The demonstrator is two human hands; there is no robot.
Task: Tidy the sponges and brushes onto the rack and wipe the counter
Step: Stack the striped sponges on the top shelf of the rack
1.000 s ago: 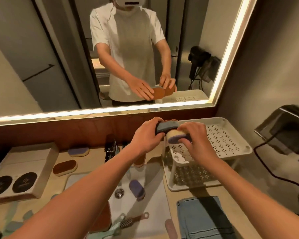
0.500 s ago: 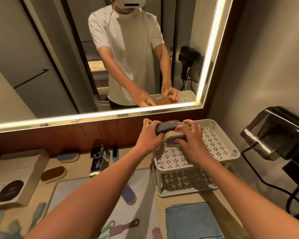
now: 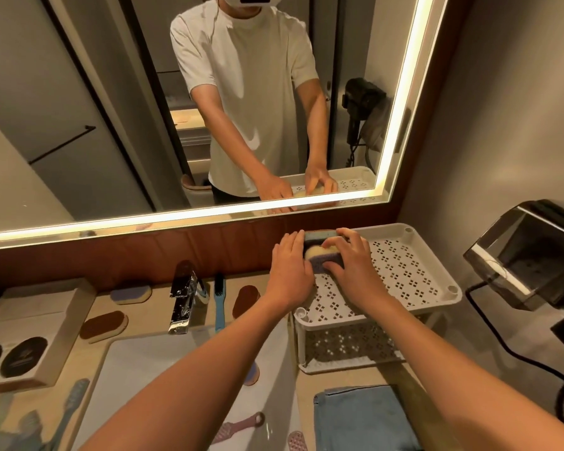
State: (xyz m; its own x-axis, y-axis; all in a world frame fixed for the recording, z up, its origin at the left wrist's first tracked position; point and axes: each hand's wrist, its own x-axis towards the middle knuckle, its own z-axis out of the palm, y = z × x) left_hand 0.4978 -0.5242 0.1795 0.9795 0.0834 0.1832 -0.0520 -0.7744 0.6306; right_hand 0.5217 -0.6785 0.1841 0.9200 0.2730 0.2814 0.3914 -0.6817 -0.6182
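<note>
as left hand presses, right hand grips sponges

Sponges on top of rack, towel before it, sink to left

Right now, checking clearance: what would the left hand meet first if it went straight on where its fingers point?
Probably the brown wall panel: the left hand points past the sponges beside it. The rack rim may come first; depth is unclear.

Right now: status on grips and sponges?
Left grip pressing sponges' end, right grip holding them. Sponges at rack top tier, back-left corner. Brush on counter. Nothing in the way.
</note>
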